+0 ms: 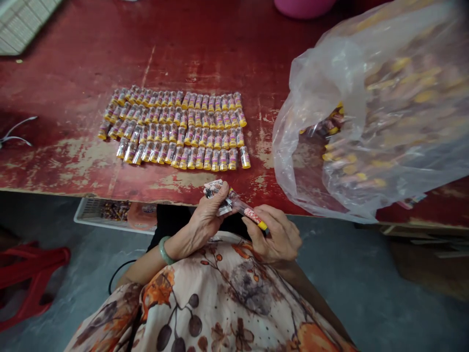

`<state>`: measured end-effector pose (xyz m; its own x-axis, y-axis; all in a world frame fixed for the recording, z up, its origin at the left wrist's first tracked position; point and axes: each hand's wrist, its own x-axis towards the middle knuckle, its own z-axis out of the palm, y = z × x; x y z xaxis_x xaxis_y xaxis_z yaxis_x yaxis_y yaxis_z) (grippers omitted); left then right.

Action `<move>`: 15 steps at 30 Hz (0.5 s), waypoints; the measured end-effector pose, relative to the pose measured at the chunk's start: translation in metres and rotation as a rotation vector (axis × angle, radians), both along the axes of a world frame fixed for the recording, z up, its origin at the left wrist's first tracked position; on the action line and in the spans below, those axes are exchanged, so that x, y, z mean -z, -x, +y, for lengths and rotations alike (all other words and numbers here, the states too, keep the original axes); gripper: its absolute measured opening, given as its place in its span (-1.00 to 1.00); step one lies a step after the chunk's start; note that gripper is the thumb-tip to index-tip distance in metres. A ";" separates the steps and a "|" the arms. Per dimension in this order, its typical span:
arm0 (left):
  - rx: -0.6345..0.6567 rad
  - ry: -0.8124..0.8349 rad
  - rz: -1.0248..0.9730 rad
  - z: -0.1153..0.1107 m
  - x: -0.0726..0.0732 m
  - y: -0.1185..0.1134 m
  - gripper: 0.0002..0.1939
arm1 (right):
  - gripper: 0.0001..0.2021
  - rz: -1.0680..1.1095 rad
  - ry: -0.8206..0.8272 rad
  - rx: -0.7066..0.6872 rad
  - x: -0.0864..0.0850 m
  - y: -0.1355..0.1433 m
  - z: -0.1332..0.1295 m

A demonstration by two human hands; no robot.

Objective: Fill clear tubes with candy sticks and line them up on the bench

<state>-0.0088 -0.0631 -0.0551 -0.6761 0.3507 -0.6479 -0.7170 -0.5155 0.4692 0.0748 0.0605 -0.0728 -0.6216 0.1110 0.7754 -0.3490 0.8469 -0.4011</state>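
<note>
Just off the table's front edge, my left hand (pixel 205 217) pinches a small stack of printed paper cards (pixel 214 187) between thumb and fingers. My right hand (pixel 279 233) grips a clear tube with a yellow end (pixel 252 215), pink and white print showing inside. The tube's far end reaches the left fingers, where part of it is hidden. Beyond both hands, similar small yellow-ended tubes (pixel 200 156) lie side by side in several rows on the worn red table (pixel 84 73).
A large translucent plastic bag (pixel 311 183) full of yellow-ended tubes lies open at the right. Below the table edge is a white basket (pixel 86 215) with small items. A red stool (pixel 34 266) stands lower left. A pink bowl (pixel 304 7) and pale tray (pixel 20 27) are at the back.
</note>
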 end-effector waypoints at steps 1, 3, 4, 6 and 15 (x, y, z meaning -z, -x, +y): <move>-0.006 -0.002 -0.003 -0.001 0.001 0.001 -0.56 | -0.68 -0.003 -0.013 -0.009 0.000 0.001 0.000; -0.002 -0.002 0.010 -0.002 0.003 0.002 -0.56 | -0.66 -0.013 -0.025 -0.020 0.000 0.002 -0.001; 0.001 0.007 0.024 -0.003 0.005 0.002 -0.56 | -0.67 -0.013 -0.017 -0.019 0.000 0.003 -0.001; -0.004 0.047 0.071 -0.003 0.009 0.001 -0.57 | -0.71 -0.016 0.030 -0.020 0.001 0.005 -0.003; -0.127 0.132 0.193 -0.017 0.005 -0.005 -0.61 | -0.62 -0.012 -0.081 -0.061 0.011 0.014 -0.013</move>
<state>-0.0033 -0.0797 -0.0602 -0.8247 0.1765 -0.5374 -0.5415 -0.5208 0.6599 0.0610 0.0470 -0.0834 -0.6343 0.0101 0.7731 -0.3965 0.8542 -0.3365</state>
